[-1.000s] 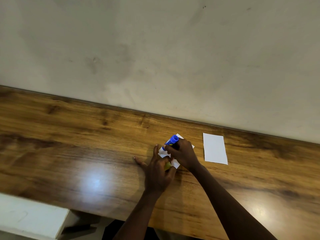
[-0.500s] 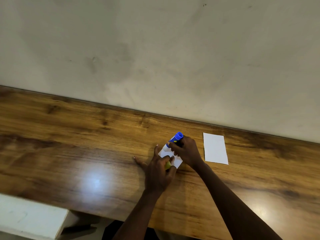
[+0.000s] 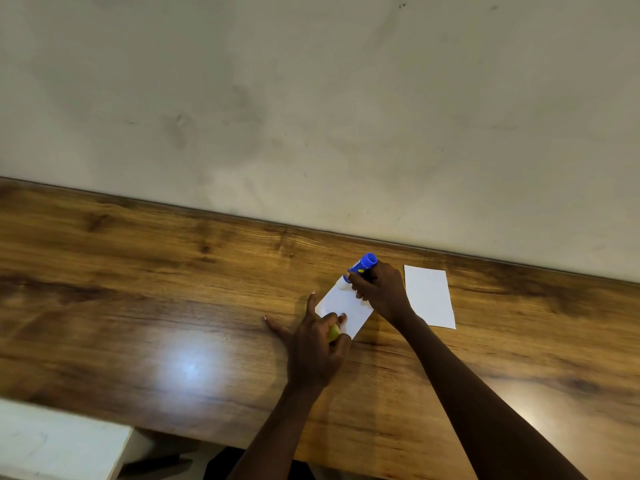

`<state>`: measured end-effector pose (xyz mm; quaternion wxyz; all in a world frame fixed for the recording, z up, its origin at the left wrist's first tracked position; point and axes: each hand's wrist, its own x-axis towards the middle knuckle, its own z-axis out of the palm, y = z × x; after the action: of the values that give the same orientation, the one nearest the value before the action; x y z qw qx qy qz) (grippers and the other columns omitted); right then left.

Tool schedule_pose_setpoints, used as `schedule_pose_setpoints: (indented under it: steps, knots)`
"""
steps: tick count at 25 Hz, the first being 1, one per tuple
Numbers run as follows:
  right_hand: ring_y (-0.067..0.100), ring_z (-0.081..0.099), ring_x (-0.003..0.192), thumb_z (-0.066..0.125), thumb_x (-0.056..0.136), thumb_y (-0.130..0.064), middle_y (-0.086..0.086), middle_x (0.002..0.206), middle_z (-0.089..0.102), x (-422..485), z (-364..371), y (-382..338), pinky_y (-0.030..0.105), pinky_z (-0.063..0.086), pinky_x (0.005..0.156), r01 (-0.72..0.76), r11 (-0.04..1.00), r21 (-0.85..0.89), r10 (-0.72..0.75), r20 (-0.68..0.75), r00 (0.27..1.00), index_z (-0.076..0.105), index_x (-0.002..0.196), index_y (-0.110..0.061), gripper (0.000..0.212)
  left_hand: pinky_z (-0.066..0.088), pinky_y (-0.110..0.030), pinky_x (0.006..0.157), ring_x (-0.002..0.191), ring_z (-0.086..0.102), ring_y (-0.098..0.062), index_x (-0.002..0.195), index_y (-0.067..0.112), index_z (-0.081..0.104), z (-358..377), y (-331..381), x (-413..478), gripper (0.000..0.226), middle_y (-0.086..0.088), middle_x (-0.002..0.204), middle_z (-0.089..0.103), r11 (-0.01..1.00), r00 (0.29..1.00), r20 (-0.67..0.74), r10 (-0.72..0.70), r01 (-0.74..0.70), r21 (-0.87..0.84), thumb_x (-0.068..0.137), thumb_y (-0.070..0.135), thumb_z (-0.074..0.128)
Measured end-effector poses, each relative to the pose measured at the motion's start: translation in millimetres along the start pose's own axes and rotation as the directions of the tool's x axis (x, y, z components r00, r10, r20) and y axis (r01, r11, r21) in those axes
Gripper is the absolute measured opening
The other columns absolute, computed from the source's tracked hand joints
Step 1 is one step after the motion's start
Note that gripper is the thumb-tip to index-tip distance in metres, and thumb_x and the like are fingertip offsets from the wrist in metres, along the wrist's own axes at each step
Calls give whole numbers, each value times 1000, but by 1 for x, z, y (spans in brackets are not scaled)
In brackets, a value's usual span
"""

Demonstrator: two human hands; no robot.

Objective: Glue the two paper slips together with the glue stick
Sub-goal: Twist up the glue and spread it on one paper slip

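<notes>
A white paper slip (image 3: 341,306) lies tilted on the wooden table (image 3: 138,289). My right hand (image 3: 379,289) grips a blue glue stick (image 3: 362,266), its tip pressed on the slip's far corner. My left hand (image 3: 317,344) rests on the slip's near end with index finger and thumb spread on the table, while its curled fingers hold a small yellow-green cap (image 3: 333,332). A second white slip (image 3: 429,296) lies flat to the right, untouched.
A pale wall (image 3: 311,98) rises directly behind the table's far edge. A white surface (image 3: 52,445) sits lower at the bottom left, beyond the table's near edge. A light glare falls on the wood left of my hands.
My right hand has drawn the glue stick up and away along the slip toward its far corner, uncovering more of the paper. My left hand has stayed in place.
</notes>
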<state>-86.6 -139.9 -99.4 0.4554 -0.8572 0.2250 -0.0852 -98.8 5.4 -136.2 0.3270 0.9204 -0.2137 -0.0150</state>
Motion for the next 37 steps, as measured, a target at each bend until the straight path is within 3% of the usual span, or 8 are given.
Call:
schedule_pose_setpoints:
  steps: [7, 11, 15, 18, 21, 24, 29, 37]
  knots:
    - [3, 48, 50, 58, 85, -16, 12, 67, 61, 11, -9, 0, 4, 38, 48, 9, 999, -51, -12, -51, 999, 61, 84, 7, 23, -29, -59, 98, 136, 31, -19, 102, 18, 66, -2, 1, 0, 44, -16, 142, 41, 1000, 1000, 8, 2, -2, 17, 76, 40, 38]
    - [11, 52, 51, 59, 84, -17, 23, 74, 68, 16, -10, 2, 12, 37, 52, 24, 995, -94, -33, -101, 994, 59, 87, 6, 23, -27, -60, 99, 135, 33, -21, 103, 17, 66, -3, 2, 0, 44, -14, 144, 38, 1000, 1000, 13, -2, 2, 13, 76, 39, 39]
    - [26, 62, 66, 60, 84, -15, 24, 79, 68, 20, -11, 2, 6, 39, 49, 13, 997, -70, -21, -124, 992, 57, 92, 7, 23, -23, -64, 100, 132, 39, -25, 99, 14, 67, -3, 2, -1, 41, -16, 140, 44, 1000, 1000, -3, -2, 2, -3, 76, 37, 43]
    - [23, 59, 68, 62, 82, -15, 19, 79, 65, 16, -11, 1, 15, 44, 58, -16, 999, 40, 21, -125, 992, 58, 97, 6, 25, -22, -64, 100, 129, 42, -28, 96, 13, 68, -3, 3, -2, 38, -18, 136, 49, 1000, 1000, -16, 4, -5, -19, 74, 35, 47]
    - [22, 57, 74, 59, 84, -13, 9, 86, 60, 3, -10, 1, 24, 49, 68, -22, 965, 263, 97, -275, 957, 56, 109, -1, 28, -21, -65, 99, 127, 44, -31, 94, 12, 69, -2, 2, -1, 35, -19, 132, 52, 999, 1000, -22, 15, -16, -31, 73, 33, 50]
    - [24, 60, 80, 54, 85, -3, 15, 96, 64, -17, -4, 4, 18, 45, 72, 36, 988, 151, 24, -383, 923, 50, 120, -4, 35, -22, -63, 99, 127, 44, -31, 94, 11, 69, -1, 2, -1, 36, -19, 134, 50, 999, 1000, -24, 7, -7, -31, 75, 34, 49]
    - [18, 55, 92, 71, 74, -13, 12, 113, 63, -44, 23, 10, 22, 39, 75, -89, 993, -79, 72, -200, 977, 49, 113, -16, 45, -21, -63, 103, 131, 40, -24, 96, 12, 68, -4, 3, -3, 37, -16, 135, 49, 996, 1000, -17, 10, -12, -91, 76, 33, 46]
    - [27, 53, 115, 72, 68, 1, 11, 129, 54, -27, 0, 12, 29, 43, 88, -8, 973, -229, 36, 119, 992, 39, 119, -21, 65, -26, -55, 103, 135, 12, -10, 118, 24, 57, -5, 3, -5, 48, -1, 145, 27, 964, 995, -60, 75, -88, -251, 72, 30, 46]
